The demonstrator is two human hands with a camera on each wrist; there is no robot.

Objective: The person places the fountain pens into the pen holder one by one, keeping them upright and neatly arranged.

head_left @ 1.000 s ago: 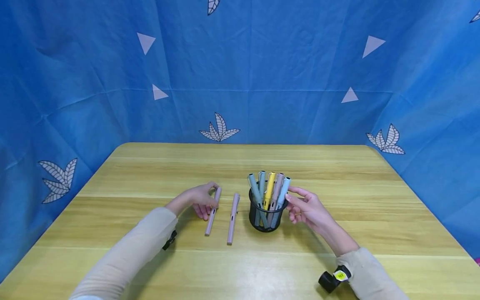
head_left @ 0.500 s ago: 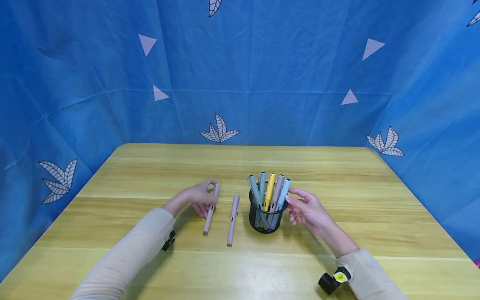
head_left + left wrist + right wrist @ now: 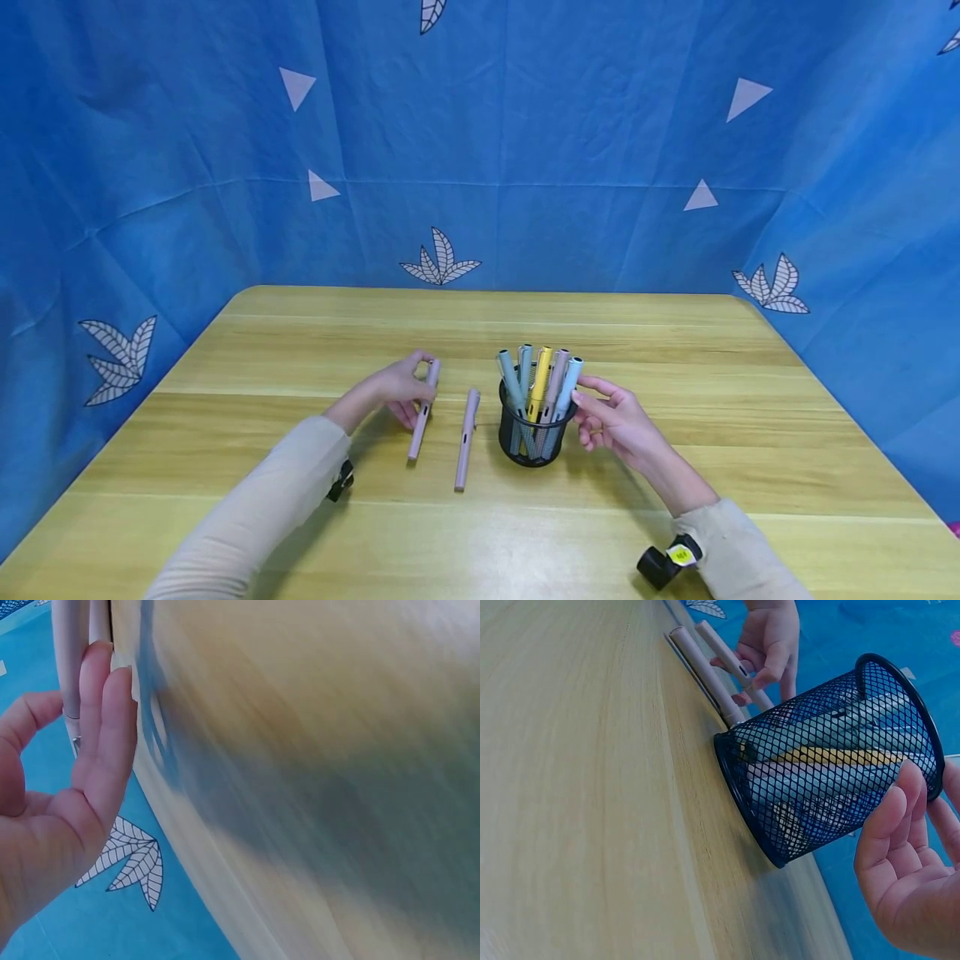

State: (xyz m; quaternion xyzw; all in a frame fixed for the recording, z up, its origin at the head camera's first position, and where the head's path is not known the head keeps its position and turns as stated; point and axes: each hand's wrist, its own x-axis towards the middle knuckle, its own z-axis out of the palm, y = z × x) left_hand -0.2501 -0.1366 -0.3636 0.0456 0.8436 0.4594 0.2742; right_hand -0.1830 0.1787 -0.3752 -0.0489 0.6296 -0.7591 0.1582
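My left hand (image 3: 397, 390) pinches a pale purple pen (image 3: 421, 432) between thumb and fingers. In the right wrist view this pen looks slightly raised from the wood. A second pale purple pen (image 3: 465, 446) lies on the table to its right. Further right stands a black mesh pen holder (image 3: 512, 437) with several capped pens upright in it: blue-green ones, a yellow pen (image 3: 537, 387), a purple one and a light blue pen (image 3: 567, 385). My right hand (image 3: 618, 421) holds the holder's right side at the rim; in the right wrist view its fingers (image 3: 885, 825) touch the mesh.
The wooden table (image 3: 337, 542) reaches back to a blue patterned curtain (image 3: 495, 150). A black wrist camera (image 3: 660, 565) on the right sleeve hangs close above the tabletop.
My left hand has moved slightly away from me with the purple pen, which has shifted off its earlier spot. The right hand, the holder and the second pen stay put.
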